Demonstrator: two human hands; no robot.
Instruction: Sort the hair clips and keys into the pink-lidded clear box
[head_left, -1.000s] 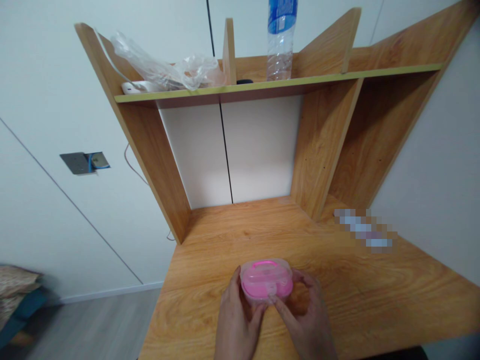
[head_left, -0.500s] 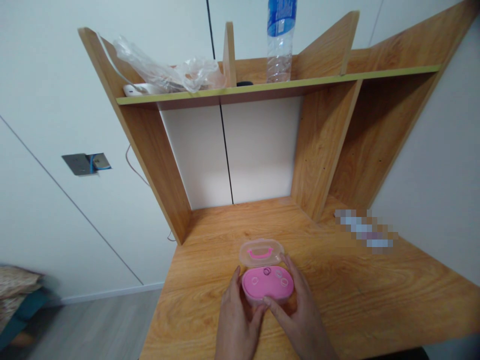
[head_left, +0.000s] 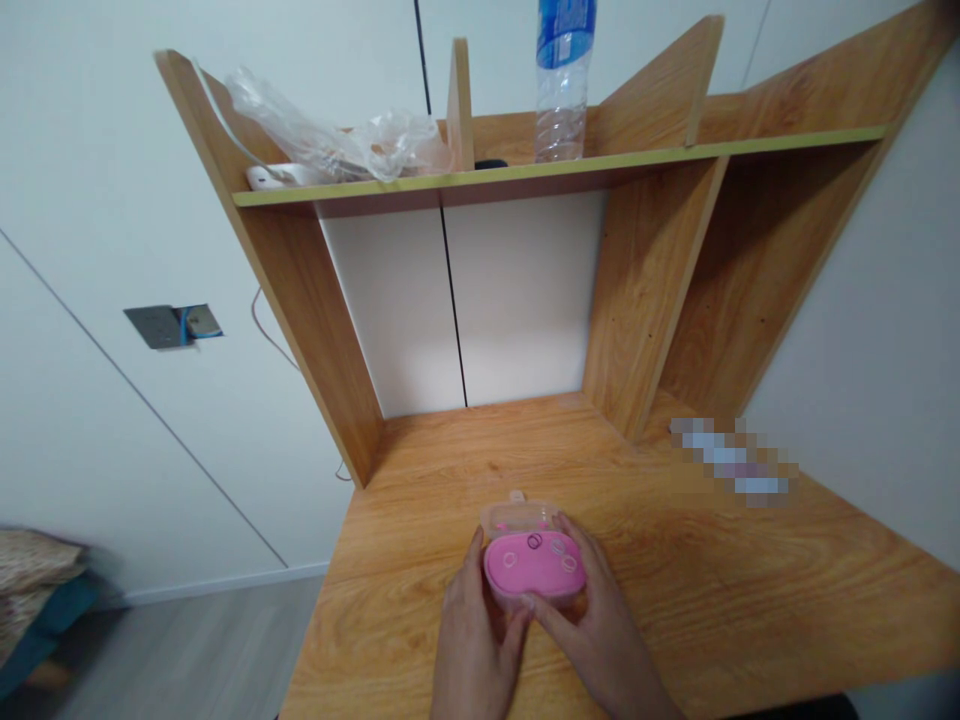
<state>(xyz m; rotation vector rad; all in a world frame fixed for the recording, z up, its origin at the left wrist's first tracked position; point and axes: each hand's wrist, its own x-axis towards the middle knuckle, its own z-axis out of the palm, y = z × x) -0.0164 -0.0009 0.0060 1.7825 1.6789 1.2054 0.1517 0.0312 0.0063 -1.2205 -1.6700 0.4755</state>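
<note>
A small pink box sits on the wooden desk near its front edge. Its clear lid is swung back flat behind it, and small rings lie on the pink inside. My left hand cups the box's left side with thumb and fingers curled against it. On the right side, my right hand wraps the box, thumb at the front rim and fingers along the far edge.
Above the desk a shelf carries a clear plastic bottle, a crumpled plastic bag and a white object. Upright wooden panels bound the desk's back recess. A blurred patch lies at the right. Floor shows at the lower left.
The box was closed a second ago. Its clear lid swung up, then folded back flat behind the pink base. Both hands stayed on the box.
</note>
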